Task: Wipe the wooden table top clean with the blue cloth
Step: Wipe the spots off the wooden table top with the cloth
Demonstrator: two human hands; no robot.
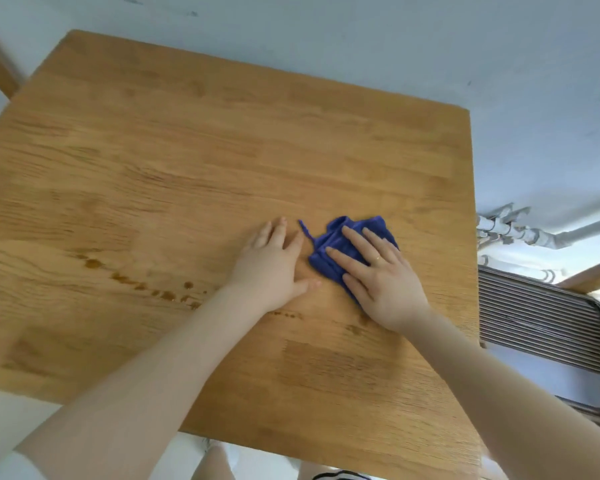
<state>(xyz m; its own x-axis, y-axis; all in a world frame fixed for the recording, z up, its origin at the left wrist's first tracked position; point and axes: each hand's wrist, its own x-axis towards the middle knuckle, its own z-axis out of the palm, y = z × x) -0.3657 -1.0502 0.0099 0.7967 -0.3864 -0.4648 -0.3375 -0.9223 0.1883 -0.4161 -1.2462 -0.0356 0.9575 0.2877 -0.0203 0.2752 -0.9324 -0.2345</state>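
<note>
Pressing flat-fingered, right hand [381,282] pins blue cloth [347,242]; left hand [274,265] flat on counter [222,150]. Risk: brown spills [146,282] lower left get missed.

no readable text, no labels, no brands, no numbers

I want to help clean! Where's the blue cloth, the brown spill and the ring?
blue cloth [329,242], head view, bunched fabric left of the fingers.
brown spill [94,263], head view, large droplet on the wood.
ring [377,259], head view, band on right hand's finger.
</note>
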